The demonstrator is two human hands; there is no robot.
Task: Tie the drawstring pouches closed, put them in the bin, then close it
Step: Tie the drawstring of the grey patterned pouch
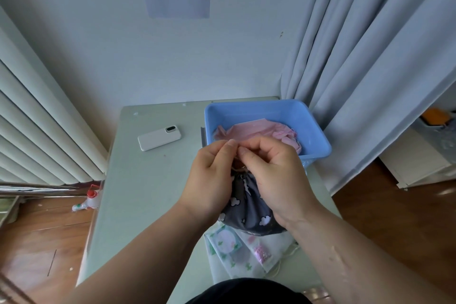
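A dark grey pouch printed with white clouds stands on the table between my wrists, its neck gathered. My left hand and my right hand meet just above that neck, each pinching the pouch's thin drawstring with thumb and fingertips. The cord itself is mostly hidden behind my fingers. A pink pouch lies inside the open blue bin beyond my hands. A white pouch with green and pink prints lies flat near the table's front edge, under the grey one.
A white phone lies on the pale green table to the left. A grey flat piece shows at the bin's left side. Curtains hang at the right, a radiator stands at the left, and a spray bottle sits on the floor.
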